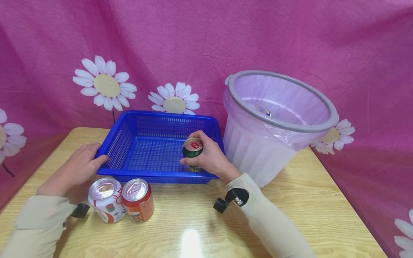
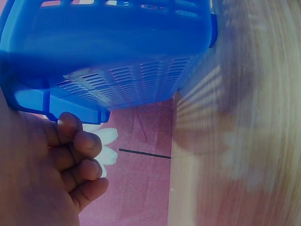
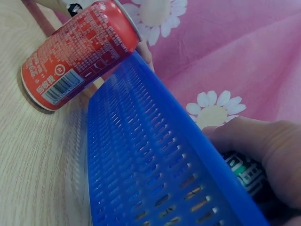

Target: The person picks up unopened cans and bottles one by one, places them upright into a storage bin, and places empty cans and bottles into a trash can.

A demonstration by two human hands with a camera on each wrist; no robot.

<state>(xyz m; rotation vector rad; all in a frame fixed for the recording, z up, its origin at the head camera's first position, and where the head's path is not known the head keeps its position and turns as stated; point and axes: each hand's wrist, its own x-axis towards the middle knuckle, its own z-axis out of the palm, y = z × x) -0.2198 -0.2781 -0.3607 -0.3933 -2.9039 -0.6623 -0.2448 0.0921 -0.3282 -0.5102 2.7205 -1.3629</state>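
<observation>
My right hand (image 1: pixel 209 154) grips a dark green can (image 1: pixel 192 147) with a red pull tab, thumb on one side and fingers on the other. The can is upright inside the blue basket (image 1: pixel 164 173), near its right end; whether its base touches the basket floor I cannot tell. At the basket's left end, my left hand (image 1: pixel 75 166) holds the rim, with the thumb over the edge and the fingers curled outside under it. Close in front of the basket stand a white can (image 1: pixel 108 204) and a red Coke can (image 1: pixel 138 202), side by side.
A large bin (image 1: pixel 258 150) with a grey rim and a clear liner stands right of the basket, a small blue and yellow item (image 1: pixel 268 113) inside it. Behind the wooden table (image 1: pixel 180 215) hangs a pink cloth (image 1: pixel 180 39) with white flowers.
</observation>
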